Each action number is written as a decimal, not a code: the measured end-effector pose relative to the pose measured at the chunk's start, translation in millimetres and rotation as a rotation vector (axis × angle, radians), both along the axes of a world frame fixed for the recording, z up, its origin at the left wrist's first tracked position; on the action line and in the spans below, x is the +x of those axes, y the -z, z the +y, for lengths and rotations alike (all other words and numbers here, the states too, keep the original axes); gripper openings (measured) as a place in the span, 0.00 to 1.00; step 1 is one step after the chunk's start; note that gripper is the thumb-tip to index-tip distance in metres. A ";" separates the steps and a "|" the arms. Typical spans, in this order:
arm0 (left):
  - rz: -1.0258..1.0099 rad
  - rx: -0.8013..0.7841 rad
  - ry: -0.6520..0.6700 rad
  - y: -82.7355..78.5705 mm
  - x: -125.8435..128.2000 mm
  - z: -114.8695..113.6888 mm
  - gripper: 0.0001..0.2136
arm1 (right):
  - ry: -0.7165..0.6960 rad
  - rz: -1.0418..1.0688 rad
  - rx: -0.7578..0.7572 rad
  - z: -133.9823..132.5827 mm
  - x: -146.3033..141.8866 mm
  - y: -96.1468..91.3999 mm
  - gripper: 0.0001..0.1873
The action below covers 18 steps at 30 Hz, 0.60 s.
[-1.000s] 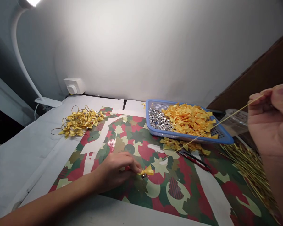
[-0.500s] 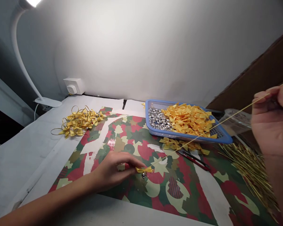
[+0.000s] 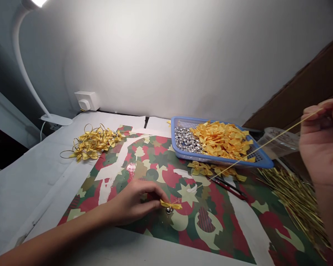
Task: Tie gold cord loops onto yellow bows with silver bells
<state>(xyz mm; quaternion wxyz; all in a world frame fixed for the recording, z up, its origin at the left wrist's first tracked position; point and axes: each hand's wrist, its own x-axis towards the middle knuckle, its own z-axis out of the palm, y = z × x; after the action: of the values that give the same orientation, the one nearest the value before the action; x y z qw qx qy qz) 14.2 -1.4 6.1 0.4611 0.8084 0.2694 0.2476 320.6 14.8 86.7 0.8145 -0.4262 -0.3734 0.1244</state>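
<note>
Left hand pinched closed on a yellow satin bow — silver jingle bell sitting just under it.

Right hand has been drawn further back, its fingertips narrowly gripping a long gold wire that slopes across the corner of a blue plastic tray toward the left hand — can't be told if the far end reaches the bow. Bow is kept low over Christmas wrapping paper, right at the left fingertips.

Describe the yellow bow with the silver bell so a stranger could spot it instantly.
On the Christmas paper below the blue tray, look for the left hand. At its fingertips sits a lone yellow bow with a silver bell, unlike the heaped bows in the tray.
</note>
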 end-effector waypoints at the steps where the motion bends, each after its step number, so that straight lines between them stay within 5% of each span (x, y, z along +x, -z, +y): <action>1: 0.003 -0.041 0.020 0.2 -0.4 -0.7 0.06 | -0.024 0.008 0.007 0.7 -1.9 -0.1 0.07; 8: -0.064 -0.585 0.090 -2.1 0.8 -5.2 0.02 | 0.061 -0.049 0.005 11.4 -13.0 10.1 0.08; 18: -0.268 -0.818 0.129 -2.6 -2.9 1.0 0.07 | 0.138 -0.319 -0.116 14.6 -13.7 20.3 0.05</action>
<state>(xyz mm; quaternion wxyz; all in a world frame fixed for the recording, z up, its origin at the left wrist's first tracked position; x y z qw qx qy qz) 11.3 -0.3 8.7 0.7888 0.5352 0.2320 0.1939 306.9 29.4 66.4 0.7257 -0.5113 -0.4599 0.0202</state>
